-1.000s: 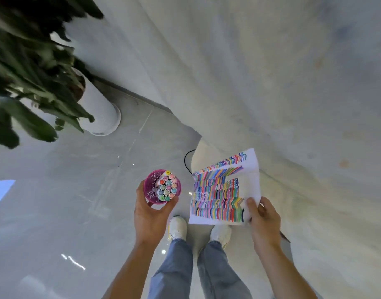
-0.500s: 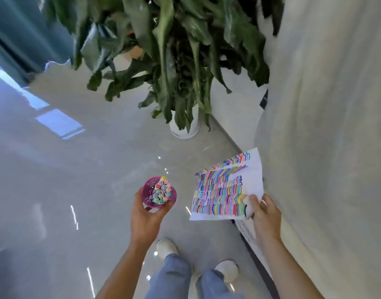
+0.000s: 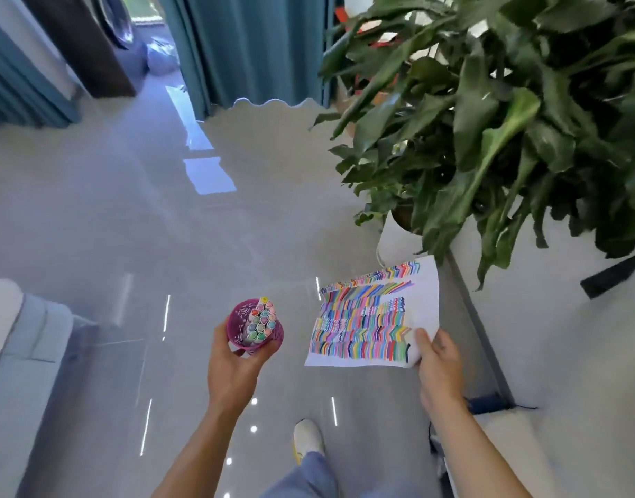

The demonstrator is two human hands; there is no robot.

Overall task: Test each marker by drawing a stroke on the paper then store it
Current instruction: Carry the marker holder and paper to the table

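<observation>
Gripping a pink cup (image 3: 237,327) with the left hand (image 3: 233,368), thumb and fingers curled round its lower wall. Holds it nearly upright in the air, well above the floor (image 3: 147,228). Packed inside with markers (image 3: 260,323), caps up, bunched tight against the right side of the rim.

Pinching the paper (image 3: 373,318) with the right hand (image 3: 440,368) at the near right corner, thumb on top, other fingers hidden beneath. Held roughly flat in the air, just right of the cup and not touching it. Covered almost edge to edge with rows of coloured strokes, with zigzags along the far edge and a bare white strip down the right side.

Standing on glossy grey floor, with one white shoe (image 3: 307,438) and blue jeans (image 3: 309,476) in view below, between the two forearms. Placed beside a big leafy plant (image 3: 488,120) in a white pot (image 3: 395,242), just beyond the far edge of the paper. Facing teal curtains (image 3: 251,44) at the far end of the floor, with bright window light mirrored on its surface. Flanked on the left by a pale cushioned seat (image 3: 17,336).
</observation>
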